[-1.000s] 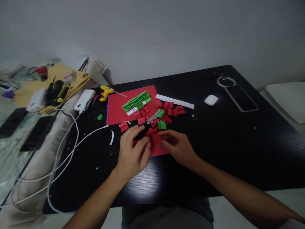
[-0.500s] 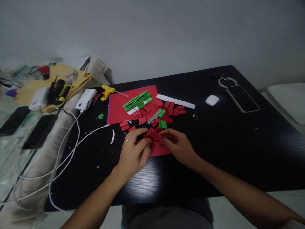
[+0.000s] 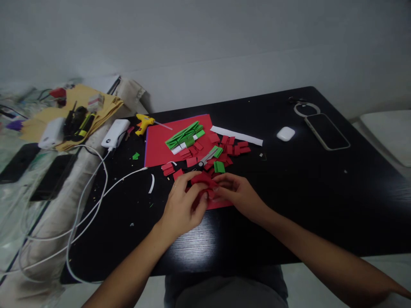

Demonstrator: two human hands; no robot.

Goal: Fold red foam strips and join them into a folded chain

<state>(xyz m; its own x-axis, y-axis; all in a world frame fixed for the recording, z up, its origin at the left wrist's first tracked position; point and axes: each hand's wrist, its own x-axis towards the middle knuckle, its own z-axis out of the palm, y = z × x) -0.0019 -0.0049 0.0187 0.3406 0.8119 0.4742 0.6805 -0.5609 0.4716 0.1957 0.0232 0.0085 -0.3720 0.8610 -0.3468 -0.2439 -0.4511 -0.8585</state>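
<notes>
Left hand (image 3: 181,207) and right hand (image 3: 243,193) nearly meet around a red paper piece (image 3: 203,179), over a black counter (image 3: 289,192).
Forearms angle inward; left fingers curl against the piece's left side, right thumb and fingertips pinch its right, a red sheet (image 3: 221,205) beneath.

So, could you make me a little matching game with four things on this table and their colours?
1. Paper between the left hand and right hand
2. Glue gun
3. Long straight strip
4. Pleated bundle on the large sheet

A. Mostly green
B. White
C. Red
D. Mostly yellow

Pairs: 1-C, 2-D, 3-B, 4-A
</notes>
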